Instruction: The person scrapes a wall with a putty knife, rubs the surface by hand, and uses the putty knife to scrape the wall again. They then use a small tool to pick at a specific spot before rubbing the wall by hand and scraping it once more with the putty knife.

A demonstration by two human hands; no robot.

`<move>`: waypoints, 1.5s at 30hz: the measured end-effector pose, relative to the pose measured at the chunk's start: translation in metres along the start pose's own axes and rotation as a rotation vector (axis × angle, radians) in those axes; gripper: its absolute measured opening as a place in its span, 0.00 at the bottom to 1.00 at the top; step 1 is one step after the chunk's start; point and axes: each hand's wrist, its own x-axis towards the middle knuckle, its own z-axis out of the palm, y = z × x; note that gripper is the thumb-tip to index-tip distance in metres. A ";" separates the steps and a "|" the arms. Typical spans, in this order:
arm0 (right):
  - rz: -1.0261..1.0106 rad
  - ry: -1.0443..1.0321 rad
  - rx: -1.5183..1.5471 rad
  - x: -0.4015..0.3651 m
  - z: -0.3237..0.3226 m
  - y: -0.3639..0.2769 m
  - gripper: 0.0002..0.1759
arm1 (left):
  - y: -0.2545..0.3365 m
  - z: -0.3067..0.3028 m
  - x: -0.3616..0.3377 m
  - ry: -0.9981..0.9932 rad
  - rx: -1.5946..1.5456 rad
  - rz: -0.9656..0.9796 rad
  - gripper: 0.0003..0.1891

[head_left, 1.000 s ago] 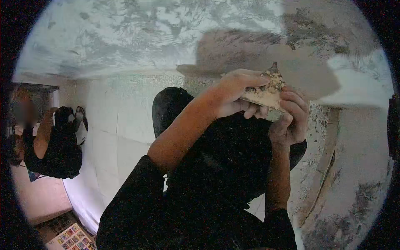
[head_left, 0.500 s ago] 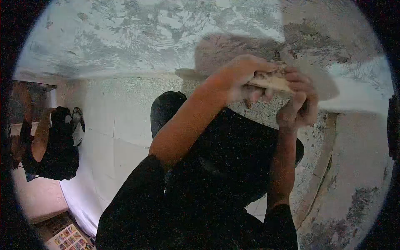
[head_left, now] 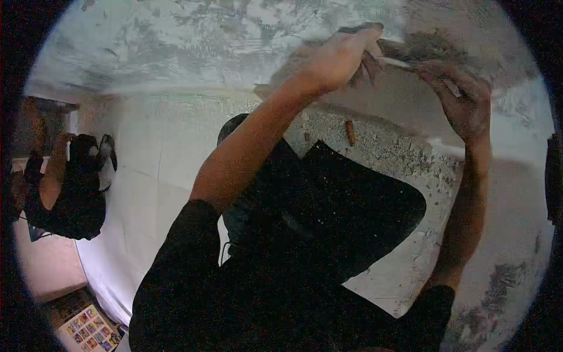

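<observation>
A flat piece with a thin pale edge [head_left: 399, 62] spans the gap between my two hands, close to the rough, patchy wall [head_left: 246, 41]. I cannot make out what it is. My left hand [head_left: 340, 58] is closed around its left end, with fingers partly hidden and blurred. At the other end, my right hand [head_left: 463, 97] pinches it between thumb and fingers. Both arms stretch forward above my knees [head_left: 369, 199].
A small reddish-brown piece [head_left: 350, 133] lies among pale crumbs on the floor [head_left: 387, 146]. To the left sits another person in dark clothes [head_left: 73, 188]. A sheet with small colourful pictures [head_left: 91, 331] lies at the lower left.
Both hands have risen along the wall and moved apart, the right one farther to the right. The piece has turned from showing its broad face to showing mostly its edge.
</observation>
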 end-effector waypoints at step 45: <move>-0.131 -0.365 -0.687 -0.036 0.002 0.002 0.19 | 0.025 0.042 -0.001 -0.201 1.408 0.497 0.11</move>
